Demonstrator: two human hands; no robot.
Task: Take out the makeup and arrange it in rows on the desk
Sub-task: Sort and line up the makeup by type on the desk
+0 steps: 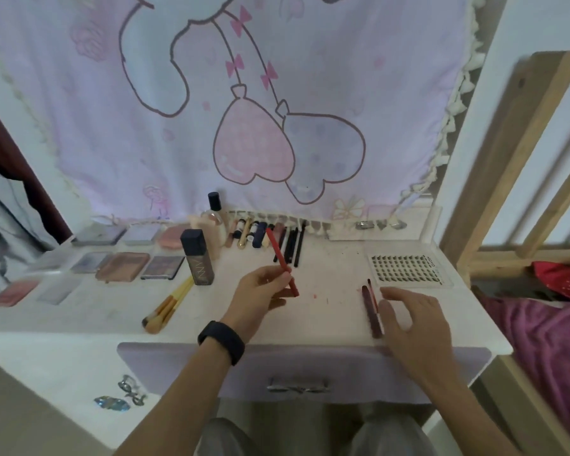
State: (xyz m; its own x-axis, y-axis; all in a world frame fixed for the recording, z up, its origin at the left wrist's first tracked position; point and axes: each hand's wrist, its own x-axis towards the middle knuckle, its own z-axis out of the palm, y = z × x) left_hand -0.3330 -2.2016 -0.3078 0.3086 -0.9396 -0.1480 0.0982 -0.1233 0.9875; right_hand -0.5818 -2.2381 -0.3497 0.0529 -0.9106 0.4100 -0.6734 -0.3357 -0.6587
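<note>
One red pencil (278, 255) pinched in left hand (260, 291), right hand (412, 314) spread beside two sticks (372, 311).

The left hand (260, 291) pinches a red pencil (282, 261) above the bench (326, 291); the right hand (412, 311), fingers spread, touches dark pencils (372, 311) lying beside it.
</note>
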